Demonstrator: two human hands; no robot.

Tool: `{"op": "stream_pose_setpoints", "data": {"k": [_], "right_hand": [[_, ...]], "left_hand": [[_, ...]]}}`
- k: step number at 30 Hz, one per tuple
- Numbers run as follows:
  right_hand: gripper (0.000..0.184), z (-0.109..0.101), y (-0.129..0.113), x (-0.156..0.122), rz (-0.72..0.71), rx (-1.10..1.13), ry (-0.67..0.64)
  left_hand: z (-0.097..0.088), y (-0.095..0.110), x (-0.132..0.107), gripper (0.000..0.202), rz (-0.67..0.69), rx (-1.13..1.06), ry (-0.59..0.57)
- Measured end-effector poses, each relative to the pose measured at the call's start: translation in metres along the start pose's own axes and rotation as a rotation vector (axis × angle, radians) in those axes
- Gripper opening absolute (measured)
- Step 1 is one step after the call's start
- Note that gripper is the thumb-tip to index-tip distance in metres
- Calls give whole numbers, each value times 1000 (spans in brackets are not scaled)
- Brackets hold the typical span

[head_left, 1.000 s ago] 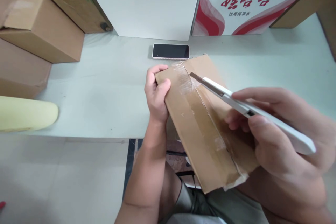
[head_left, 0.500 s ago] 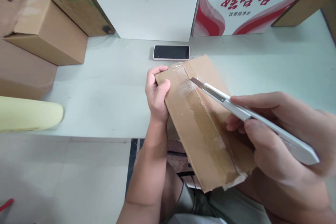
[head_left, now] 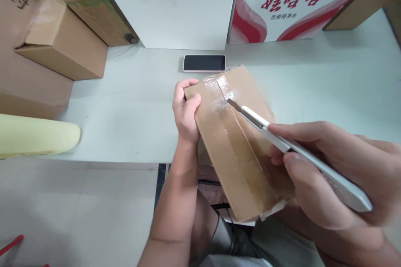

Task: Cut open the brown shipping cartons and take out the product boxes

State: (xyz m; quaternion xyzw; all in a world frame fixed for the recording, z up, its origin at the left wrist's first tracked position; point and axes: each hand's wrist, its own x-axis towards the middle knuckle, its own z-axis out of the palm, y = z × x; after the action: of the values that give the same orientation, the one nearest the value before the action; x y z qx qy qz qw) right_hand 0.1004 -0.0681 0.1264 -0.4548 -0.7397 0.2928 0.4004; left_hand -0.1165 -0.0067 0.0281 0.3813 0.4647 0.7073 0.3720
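Observation:
My left hand grips the far left corner of a brown cardboard box, thumb on top and fingers curled round the edge. Clear packing tape covers the seam near the box's far end, and brown tape runs along the rest. In my right hand is a white utility knife with its blade out. The blade's tip meets the seam at the near edge of the clear tape. Some fingers of my right hand are hidden behind the knife. At the near end of the box, a loose bit of tape sticks out.
A phone lies on the pale table just beyond the box. White cartons stand along the back, one with red lettering. Brown boxes are stacked at the left, behind a pale yellow roll.
The knife has moved slightly toward me and left along the seam, its handle dropping lower. The box has shifted a little to the left, with my left hand still holding its corner.

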Motion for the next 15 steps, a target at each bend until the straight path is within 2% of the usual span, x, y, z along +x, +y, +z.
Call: {"op": "stream_pose_setpoints", "data": {"k": [5, 8, 15], "right_hand": [[25, -2, 1, 5, 26, 64, -98], [24, -3, 0, 7, 21, 87, -111], [18, -9, -6, -3, -9, 64, 37]], "left_hand": [[1, -2, -2, 27, -13, -21, 1], [-1, -6, -2, 31, -4, -24, -9], [-4, -8, 1, 36, 39, 12, 13]]}}
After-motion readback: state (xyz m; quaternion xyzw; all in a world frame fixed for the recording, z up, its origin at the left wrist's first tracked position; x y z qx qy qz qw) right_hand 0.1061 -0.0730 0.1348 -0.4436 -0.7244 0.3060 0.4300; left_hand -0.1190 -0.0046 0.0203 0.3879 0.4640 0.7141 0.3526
